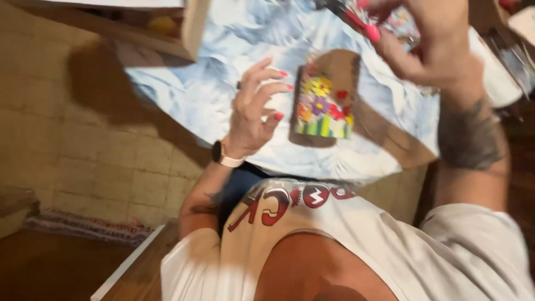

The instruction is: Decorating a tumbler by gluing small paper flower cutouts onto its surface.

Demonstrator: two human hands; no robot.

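Note:
A brown board (326, 100) decorated with colourful paper flowers and green strips lies on a table covered in a crumpled white sheet (212, 89). My left hand (256, 108), with a watch on the wrist, hovers just left of the board with its fingers spread and nothing in them. My right hand (429, 47) is raised above the board's upper right corner. It grips a thin pink-tipped tool (365, 25); motion blur hides what kind of tool it is.
An open cardboard box (167, 28) stands at the table's far left corner. Blurred white objects (501, 78) lie at the right edge. Tan floor tiles (72, 145) spread to the left, with a striped rug (83, 226) below them.

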